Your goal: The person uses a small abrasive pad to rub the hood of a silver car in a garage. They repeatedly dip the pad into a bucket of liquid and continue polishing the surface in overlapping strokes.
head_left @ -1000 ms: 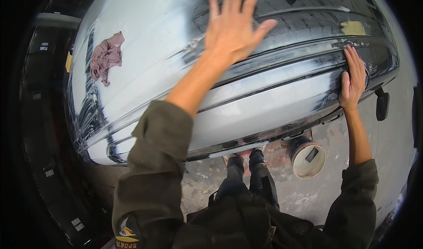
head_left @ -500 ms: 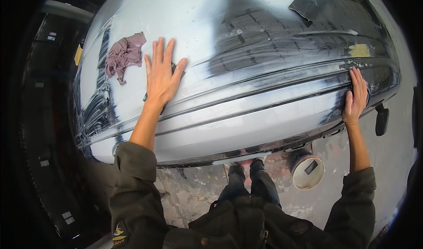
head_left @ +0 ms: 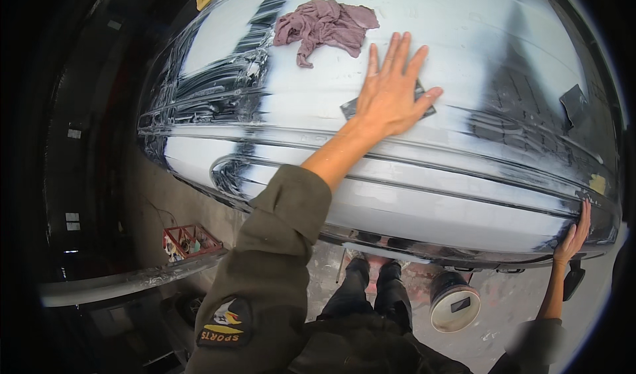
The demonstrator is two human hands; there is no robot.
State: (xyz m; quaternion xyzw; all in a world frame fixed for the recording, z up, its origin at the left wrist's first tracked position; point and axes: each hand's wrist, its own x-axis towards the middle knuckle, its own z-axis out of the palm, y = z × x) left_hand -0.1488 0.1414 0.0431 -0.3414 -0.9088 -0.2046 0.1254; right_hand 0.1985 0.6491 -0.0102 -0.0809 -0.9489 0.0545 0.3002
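My left hand [head_left: 389, 102] lies flat with fingers spread on a large vehicle body panel [head_left: 457, 36] coated in patchy white and black. Beneath its palm is a thin dark sheet [head_left: 349, 109] resembling sandpaper; its corners stick out on both sides. Just beyond those fingertips, to the left, a crumpled mauve rag [head_left: 324, 31] rests on the panel. At far right my right hand [head_left: 575, 236] rests against the panel's near edge with fingers stretched out, and nothing shows in it. Farther up that side lies another dark sheet [head_left: 574, 106].
On the floor by my legs stands a round bucket [head_left: 445, 284] with a dark rectangular piece in it. A red crate [head_left: 173, 233] of odds and ends sits lower left near a metal rail [head_left: 132, 288]. A dark side mirror [head_left: 574, 281] juts out below my right hand.
The view has swung left, so the panel sits farther right in the picture. More of the sheet under my left hand shows. My right hand stays at the panel's edge.
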